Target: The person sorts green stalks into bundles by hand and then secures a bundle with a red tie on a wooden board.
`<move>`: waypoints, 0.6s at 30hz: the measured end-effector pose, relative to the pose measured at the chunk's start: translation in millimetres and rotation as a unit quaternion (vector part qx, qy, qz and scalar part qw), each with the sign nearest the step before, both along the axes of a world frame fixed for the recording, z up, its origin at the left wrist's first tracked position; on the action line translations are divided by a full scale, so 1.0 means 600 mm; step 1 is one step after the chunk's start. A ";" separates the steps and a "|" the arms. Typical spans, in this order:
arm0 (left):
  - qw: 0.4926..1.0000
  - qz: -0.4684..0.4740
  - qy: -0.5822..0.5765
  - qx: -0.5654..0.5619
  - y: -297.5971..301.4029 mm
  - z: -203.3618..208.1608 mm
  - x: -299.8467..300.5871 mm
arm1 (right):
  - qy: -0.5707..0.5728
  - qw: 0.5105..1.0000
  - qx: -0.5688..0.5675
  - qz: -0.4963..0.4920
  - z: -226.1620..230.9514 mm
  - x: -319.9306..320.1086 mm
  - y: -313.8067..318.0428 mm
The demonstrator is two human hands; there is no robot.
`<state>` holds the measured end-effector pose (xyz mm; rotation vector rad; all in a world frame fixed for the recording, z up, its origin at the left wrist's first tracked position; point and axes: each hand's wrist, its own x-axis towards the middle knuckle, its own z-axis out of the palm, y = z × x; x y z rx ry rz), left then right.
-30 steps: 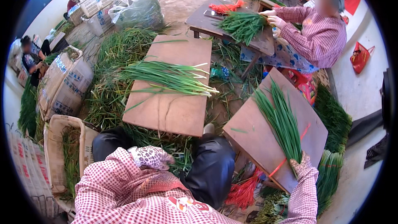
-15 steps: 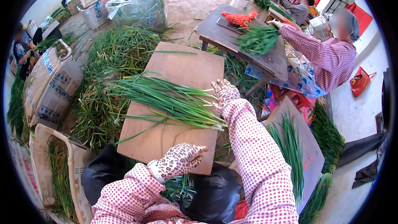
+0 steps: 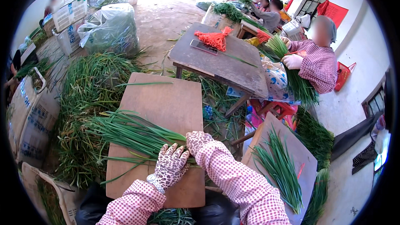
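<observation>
A loose bunch of green chives (image 3: 133, 132) lies across the brown board (image 3: 160, 96) in front of me, leaf tips to the left and pale stems to the right. My left hand (image 3: 171, 163), in a leopard-print glove, rests on the stems with its fingers stretched out. At the stem ends, my right hand (image 3: 197, 142) in a matching glove is closed around the bunch; its fingertips are partly hidden. The two hands almost touch. One single leaf (image 3: 146, 83) lies at the board's far side.
Loose greens (image 3: 89, 100) are heaped left of the board beside white baskets (image 3: 35, 116). To the right, a second board (image 3: 310, 164) bears more chives (image 3: 280, 171). Ahead, a co-worker (image 3: 316, 60) holds a bunch by a table (image 3: 200, 68) with red ties (image 3: 214, 38) and a phone (image 3: 203, 46).
My left hand has moved forward from the board's near edge onto the chives. My right hand has closed on the stem ends. The co-worker has lifted a bunch off the table. The view has shifted.
</observation>
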<state>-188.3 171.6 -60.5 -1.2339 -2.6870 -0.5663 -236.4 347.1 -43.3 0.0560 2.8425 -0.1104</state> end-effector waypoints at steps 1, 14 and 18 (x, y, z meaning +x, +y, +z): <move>1.000 -0.001 0.007 0.003 -0.008 -0.005 0.001 | 0.006 1.000 0.007 0.001 0.003 -0.011 0.000; 0.994 -0.016 0.053 0.098 -0.008 -0.022 0.001 | 0.021 0.853 -0.385 -0.350 0.324 0.080 0.176; 0.987 -0.066 -0.056 0.134 -0.024 0.089 0.085 | 0.117 0.841 -0.432 -0.305 0.319 0.163 0.104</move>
